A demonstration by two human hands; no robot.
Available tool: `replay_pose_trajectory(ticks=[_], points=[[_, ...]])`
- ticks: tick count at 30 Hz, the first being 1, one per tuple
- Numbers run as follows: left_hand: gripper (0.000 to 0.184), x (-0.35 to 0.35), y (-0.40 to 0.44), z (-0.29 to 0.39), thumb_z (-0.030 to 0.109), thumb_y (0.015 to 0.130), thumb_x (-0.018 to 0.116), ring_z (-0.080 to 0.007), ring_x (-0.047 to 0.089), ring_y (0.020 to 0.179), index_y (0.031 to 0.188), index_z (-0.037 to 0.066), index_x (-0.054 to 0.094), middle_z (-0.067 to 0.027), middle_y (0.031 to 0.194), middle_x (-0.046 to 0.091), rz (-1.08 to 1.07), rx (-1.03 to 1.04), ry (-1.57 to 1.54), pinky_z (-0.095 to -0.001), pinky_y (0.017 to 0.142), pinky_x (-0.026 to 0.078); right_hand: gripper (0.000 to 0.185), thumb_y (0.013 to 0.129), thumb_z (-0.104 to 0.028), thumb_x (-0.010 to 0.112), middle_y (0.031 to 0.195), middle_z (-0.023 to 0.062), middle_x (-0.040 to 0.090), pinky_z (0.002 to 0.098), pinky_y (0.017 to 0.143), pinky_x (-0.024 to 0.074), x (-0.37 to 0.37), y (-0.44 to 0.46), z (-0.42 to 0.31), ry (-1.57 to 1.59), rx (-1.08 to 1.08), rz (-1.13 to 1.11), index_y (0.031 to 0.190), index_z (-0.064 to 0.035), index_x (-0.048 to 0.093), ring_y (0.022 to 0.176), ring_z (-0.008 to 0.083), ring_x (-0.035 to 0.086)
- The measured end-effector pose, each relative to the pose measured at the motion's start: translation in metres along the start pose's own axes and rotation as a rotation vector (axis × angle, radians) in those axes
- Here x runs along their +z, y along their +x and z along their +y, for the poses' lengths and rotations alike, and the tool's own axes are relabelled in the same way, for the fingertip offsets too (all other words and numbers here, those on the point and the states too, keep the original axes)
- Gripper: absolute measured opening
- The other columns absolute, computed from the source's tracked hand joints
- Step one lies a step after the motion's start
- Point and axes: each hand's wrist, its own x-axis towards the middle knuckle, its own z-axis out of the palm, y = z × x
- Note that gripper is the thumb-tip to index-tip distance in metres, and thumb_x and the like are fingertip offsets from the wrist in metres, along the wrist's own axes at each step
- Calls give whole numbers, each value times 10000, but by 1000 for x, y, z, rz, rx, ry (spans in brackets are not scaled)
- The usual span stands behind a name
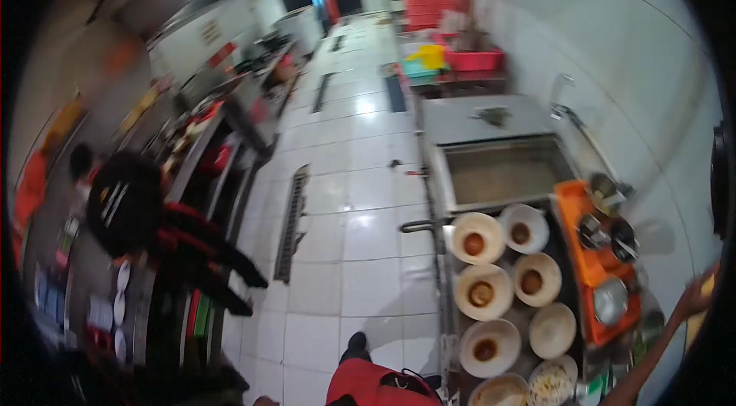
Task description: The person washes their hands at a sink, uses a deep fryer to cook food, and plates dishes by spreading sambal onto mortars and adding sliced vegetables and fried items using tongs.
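Note:
At the far right edge, my right hand [694,295] is raised on an outstretched arm, close to a pale yellow thing [701,319]. Its fingers are too blurred to show a grip. Only a small patch of my left hand [265,401] shows at the bottom edge; its fingers are hidden. Several white bowls [481,293] with brown contents stand in two columns on the counter right of my body. One bowl [553,380] near the bottom holds pale, speckled food.
An orange tray [575,210] holds metal containers [611,301] by the wall. Beyond the bowls is a sink [502,176] with a tap [567,111]. Red crates [425,6] stand farther back. A person in black [126,203] bends at the left counter beside the tiled floor [345,214].

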Motion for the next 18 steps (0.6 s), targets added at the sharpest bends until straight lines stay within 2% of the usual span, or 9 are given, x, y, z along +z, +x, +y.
replay_pose_trajectory(ticks=[2,3,5,7,9,10,11,13,18], points=[[447,36,11,-17,321,831,587,-281,631,952,1204,75,570,-148,994,659,319,470,-379,-452,820,502,198,893,-114,517,1005,166,577,421,806,452,90,-6,-62,187,-43,-181,1059,-15,558,857,322,574],[280,24,34,-21,338,869,592,-222,613,769,981,83,562,-107,848,642,-99,498,-1005,-402,699,504,199,891,-111,521,998,164,578,416,800,452,136,-11,-96,274,-71,-272,1059,-12,559,851,316,572],[336,-21,80,11,399,892,595,-142,591,599,776,85,607,-56,720,631,180,-18,-1266,-323,546,487,202,887,-105,528,984,160,578,407,790,453,226,-16,-170,438,-151,-430,1060,-6,562,840,304,569],[441,-122,88,24,496,872,541,-146,633,790,1059,104,617,-40,807,653,265,24,-846,-330,700,518,206,882,-99,535,970,155,579,397,780,454,308,-20,-245,562,-242,-561,1060,0,565,828,293,566],[452,-178,137,21,461,911,472,-304,640,846,1099,70,598,-150,956,666,892,181,-512,-416,741,507,209,878,-93,542,957,151,580,388,770,455,380,-22,-317,679,-345,-671,1061,5,569,816,281,563],[417,-220,132,24,414,924,483,-358,592,994,1125,67,596,-189,1079,629,1176,326,-636,-451,835,474,211,876,-90,546,950,149,580,383,765,455,415,-23,-351,745,-387,-715,1061,8,570,810,276,562],[381,-269,97,27,361,921,501,-358,575,1029,1139,62,592,-199,1119,607,1044,211,-925,-442,888,450,213,874,-87,549,943,146,580,378,759,455,445,-28,-384,822,-428,-762,1062,11,572,804,270,560],[329,-326,30,35,286,939,513,-322,598,963,1172,58,560,-193,1078,619,1464,365,-1059,-401,839,473,217,870,-81,557,929,142,581,369,749,456,496,-36,-444,947,-506,-854,1062,17,575,793,259,557],[264,-357,-23,13,240,911,574,-167,581,831,1086,43,583,-89,960,632,1732,189,-1555,-325,714,489,227,859,-66,574,895,131,582,345,724,458,583,-39,-593,1266,-884,-1052,1064,31,583,763,230,550]])
